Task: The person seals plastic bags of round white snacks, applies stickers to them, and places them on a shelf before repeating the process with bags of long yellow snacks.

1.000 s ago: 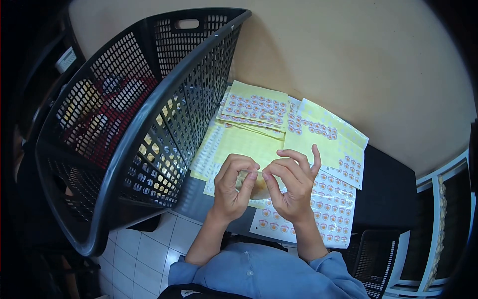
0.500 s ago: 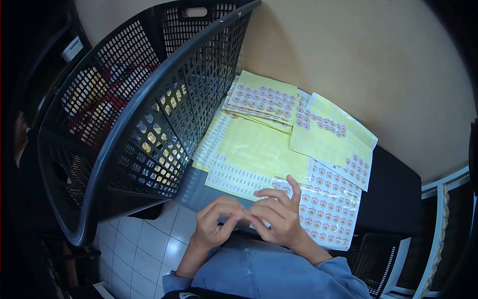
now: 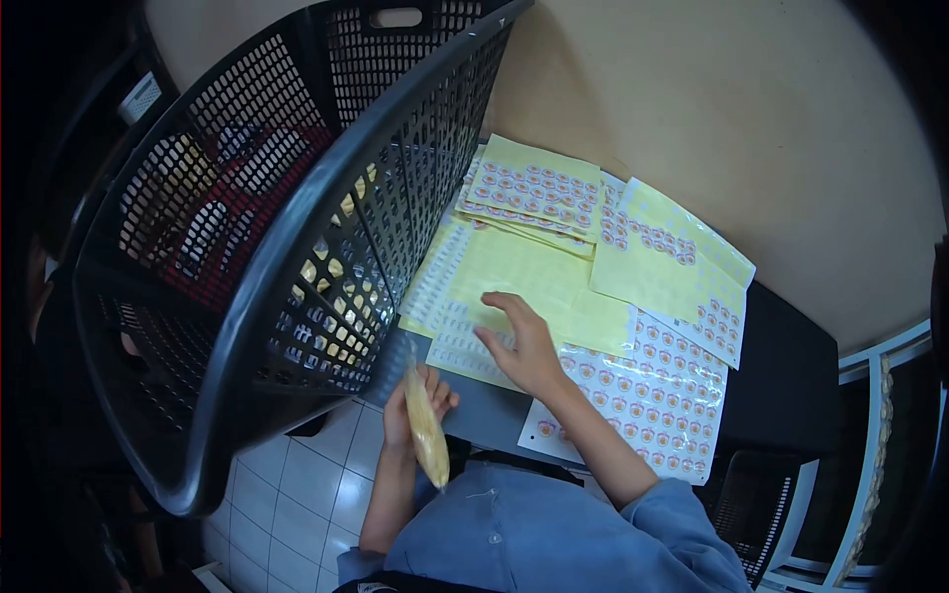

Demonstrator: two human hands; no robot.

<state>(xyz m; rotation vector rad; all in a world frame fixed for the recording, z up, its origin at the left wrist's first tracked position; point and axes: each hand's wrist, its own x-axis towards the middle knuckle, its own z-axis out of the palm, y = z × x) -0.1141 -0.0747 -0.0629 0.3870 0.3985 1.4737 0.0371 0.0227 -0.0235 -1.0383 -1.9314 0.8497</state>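
Note:
My left hand (image 3: 396, 420) is closed around a long, slim packet (image 3: 426, 427) in clear plastic with pale yellow contents. The packet stands nearly upright, tilted, beside the large basket; what exactly is inside cannot be made out. My right hand (image 3: 526, 348), thumb and fingers apart with nothing between them, hovers over or just touches the sheets. Under it lie a yellow backing sheet (image 3: 514, 279) and a sheet with rows of small pale labels (image 3: 474, 348). A white sheet of round orange-and-pink stickers (image 3: 647, 395) extends to the right of my wrist.
A tall black perforated basket (image 3: 272, 259) leans over the table's left side, with yellow packets showing through its holes. More part-used sticker sheets (image 3: 534, 183) lie stacked at the back by the wall (image 3: 692, 99). Another dark crate (image 3: 756, 514) stands low at the right.
My hands were together, fingertips meeting in front of my body. Now they are apart: my right hand has moved forward over the sheets, and the packet shows in my left hand.

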